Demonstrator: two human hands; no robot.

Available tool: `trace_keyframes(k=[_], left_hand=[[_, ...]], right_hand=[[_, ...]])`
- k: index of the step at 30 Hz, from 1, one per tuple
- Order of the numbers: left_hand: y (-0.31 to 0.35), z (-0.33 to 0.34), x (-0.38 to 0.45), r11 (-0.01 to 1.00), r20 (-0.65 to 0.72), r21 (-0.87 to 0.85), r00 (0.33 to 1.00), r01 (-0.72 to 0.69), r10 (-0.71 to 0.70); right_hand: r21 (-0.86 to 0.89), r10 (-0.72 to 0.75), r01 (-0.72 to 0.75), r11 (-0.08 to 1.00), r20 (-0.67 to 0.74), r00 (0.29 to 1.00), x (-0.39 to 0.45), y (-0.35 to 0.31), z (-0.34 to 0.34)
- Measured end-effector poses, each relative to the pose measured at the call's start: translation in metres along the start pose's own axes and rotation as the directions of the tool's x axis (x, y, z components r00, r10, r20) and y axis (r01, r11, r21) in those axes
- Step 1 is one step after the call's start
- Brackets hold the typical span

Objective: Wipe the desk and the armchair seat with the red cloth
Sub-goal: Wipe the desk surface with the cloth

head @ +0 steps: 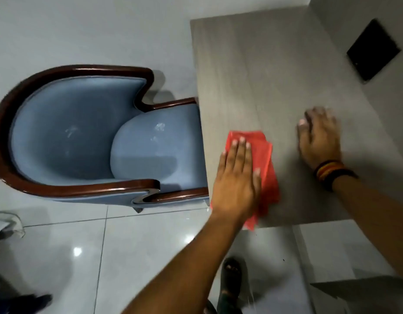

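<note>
A folded red cloth (267, 164) lies on the grey wood-grain desk (252, 71) near its left front corner. My left hand (235, 180) presses flat on the cloth, fingers stretched out, covering its left part. My right hand (318, 138) rests palm down on the bare desk to the right of the cloth, fingers spread and slightly blurred, with banded bracelets at the wrist. A blue upholstered armchair (66, 132) with a dark wooden frame stands left of the desk. Its seat (155, 150), with a few pale marks, is pushed partly under the desk edge.
A black square panel (373, 49) sits on the wall at the desk's far right. Glossy pale floor tiles (139, 241) surround the chair. A foot in a dark sandal (231, 282) shows below the desk. A dark shoe (37, 300) and some grey fabric (5, 223) lie at the left edge.
</note>
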State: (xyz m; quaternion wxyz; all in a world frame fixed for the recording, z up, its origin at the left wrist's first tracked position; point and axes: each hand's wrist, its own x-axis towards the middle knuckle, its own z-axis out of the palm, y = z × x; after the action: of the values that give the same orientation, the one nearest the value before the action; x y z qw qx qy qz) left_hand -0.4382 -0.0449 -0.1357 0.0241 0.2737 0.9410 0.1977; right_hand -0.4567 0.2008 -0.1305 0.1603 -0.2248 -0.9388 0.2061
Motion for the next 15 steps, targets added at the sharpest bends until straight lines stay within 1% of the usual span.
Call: trace_keyframes(k=[2,3,4,5,6,7,8,9,10,11,12,13,15], left_hand=[[-0.006,-0.009,-0.038,0.999,0.009,-0.031,1.000,-0.028,0.029],[-0.009,-0.012,-0.053,0.999,0.000,-0.049,1.000,-0.014,0.014],[-0.013,-0.015,-0.062,0.996,-0.014,-0.084,0.999,0.031,-0.032],[-0.015,-0.018,-0.069,0.983,-0.011,-0.145,0.994,0.108,-0.111],[-0.016,-0.021,-0.077,0.952,0.025,-0.225,0.978,0.209,-0.209],[-0.016,-0.025,-0.084,0.897,0.084,-0.324,0.954,0.300,-0.289],[-0.016,-0.027,-0.091,0.800,0.171,-0.460,0.923,0.385,-0.346],[-0.019,-0.029,-0.096,0.634,0.281,-0.609,0.877,0.476,-0.389],[-0.023,-0.032,-0.100,0.440,0.395,-0.703,0.821,0.559,-0.413],[-0.032,-0.036,-0.103,0.294,0.478,-0.737,0.777,0.609,-0.410],[-0.045,-0.038,-0.103,0.216,0.526,-0.738,0.746,0.639,-0.408],[-0.057,-0.040,-0.099,0.166,0.548,-0.741,0.728,0.651,-0.412],[-0.098,-0.047,-0.081,0.110,0.549,-0.756,0.717,0.645,-0.430]], right_hand=[[0.134,-0.062,0.048,0.990,0.104,0.993,-0.030,-0.044,-0.003],[0.191,-0.089,0.054,0.980,0.178,0.980,-0.051,-0.066,-0.001],[0.224,-0.109,0.051,0.973,0.254,0.961,-0.069,-0.091,-0.003],[0.234,-0.111,0.035,0.972,0.321,0.941,-0.085,-0.111,-0.003],[0.217,-0.088,0.003,0.976,0.383,0.920,-0.096,-0.128,-0.004],[0.200,-0.050,-0.044,0.979,0.439,0.897,-0.099,-0.139,-0.005],[0.172,0.014,-0.116,0.978,0.504,0.863,-0.100,-0.147,-0.007],[0.167,0.054,-0.179,0.970,0.567,0.822,-0.094,-0.154,-0.007],[0.172,0.070,-0.221,0.960,0.619,0.782,-0.086,-0.160,-0.007],[0.191,0.059,-0.239,0.952,0.653,0.755,-0.076,-0.170,-0.005],[0.203,0.043,-0.240,0.949,0.672,0.739,-0.066,-0.181,-0.001],[0.230,0.015,-0.234,0.945,0.683,0.730,-0.056,-0.192,0.002],[0.260,-0.038,-0.186,0.948,0.670,0.741,-0.029,-0.221,0.016]])
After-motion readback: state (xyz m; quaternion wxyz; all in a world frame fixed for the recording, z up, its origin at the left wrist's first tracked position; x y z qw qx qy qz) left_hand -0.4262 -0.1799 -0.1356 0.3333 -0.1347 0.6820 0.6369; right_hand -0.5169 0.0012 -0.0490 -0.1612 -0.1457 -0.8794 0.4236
